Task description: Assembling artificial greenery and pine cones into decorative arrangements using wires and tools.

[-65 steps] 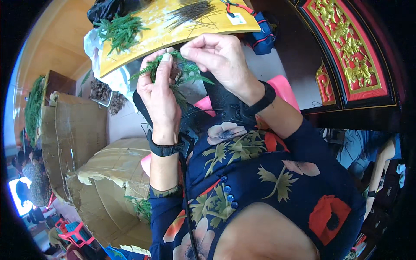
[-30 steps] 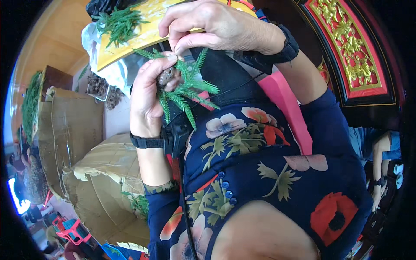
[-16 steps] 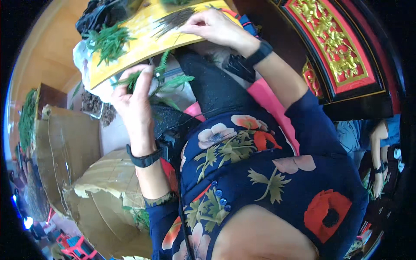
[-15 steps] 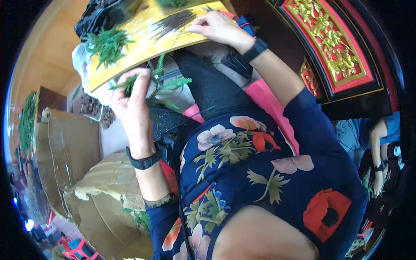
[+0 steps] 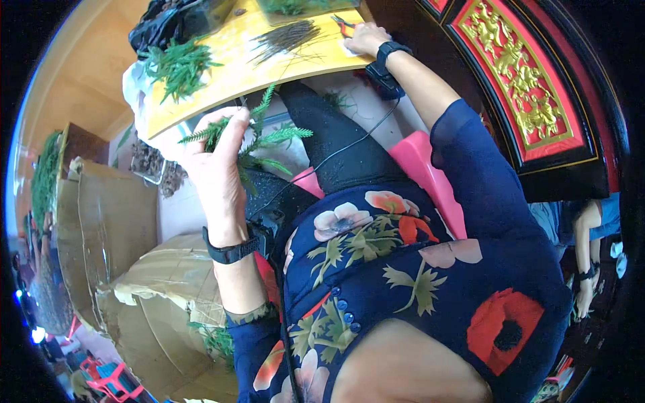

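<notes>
My left hand (image 5: pixel 218 144) is closed around a green conifer-like sprig (image 5: pixel 275 136), its needled fronds spreading to the right below the yellow tabletop's near edge. At the right end of the yellow tabletop (image 5: pixel 232 79), my right hand (image 5: pixel 367 40) has its fingers closed over the orange-red handles of small pliers (image 5: pixel 344 27), whose jaws point away to the left; the grip is partly hidden. Between the hands lies a bundle of thin dark wires or stems (image 5: pixel 287 39). A pile of cut green sprigs (image 5: pixel 178 67) rests at the table's left.
A black plastic bag (image 5: pixel 176 27) and a clear container of greenery (image 5: pixel 295 7) sit at the table's far side. Open cardboard boxes (image 5: pixel 107 208) stand to my left. On the right is a carved red-and-gold panel (image 5: pixel 521 80); another person's hands (image 5: pixel 586 295) show beyond it.
My right hand has moved right, away from the dark bundle and onto the pliers' handles. My left hand keeps its hold on the sprig. The view has shifted slightly.
</notes>
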`<act>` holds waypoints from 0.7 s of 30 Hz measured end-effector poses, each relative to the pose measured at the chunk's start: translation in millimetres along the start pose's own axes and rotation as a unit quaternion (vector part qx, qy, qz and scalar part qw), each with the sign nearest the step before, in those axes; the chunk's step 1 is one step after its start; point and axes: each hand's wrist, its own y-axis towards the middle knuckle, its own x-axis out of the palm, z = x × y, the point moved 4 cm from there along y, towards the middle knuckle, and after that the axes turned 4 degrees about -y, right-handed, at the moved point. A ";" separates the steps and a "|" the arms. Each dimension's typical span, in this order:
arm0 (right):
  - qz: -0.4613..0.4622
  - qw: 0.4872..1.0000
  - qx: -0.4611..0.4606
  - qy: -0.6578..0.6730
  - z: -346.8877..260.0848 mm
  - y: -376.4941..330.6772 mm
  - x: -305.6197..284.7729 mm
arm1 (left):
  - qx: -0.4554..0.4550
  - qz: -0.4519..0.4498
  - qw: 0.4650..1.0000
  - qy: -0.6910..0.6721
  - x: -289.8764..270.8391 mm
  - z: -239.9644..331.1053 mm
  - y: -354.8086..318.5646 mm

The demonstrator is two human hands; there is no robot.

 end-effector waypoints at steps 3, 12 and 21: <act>-0.031 0.999 -0.007 -0.026 -12.6 -4.9 -7.1 | -0.001 0.001 1.000 -0.020 -3.8 0.5 1.4; -0.005 0.997 0.074 -0.017 -2.8 11.6 5.4 | -0.063 -0.022 0.990 -0.125 -12.4 -3.7 7.5; -0.051 0.997 0.033 0.037 -2.5 -2.9 -9.9 | -0.117 -0.068 0.963 -0.232 -16.4 -11.9 10.0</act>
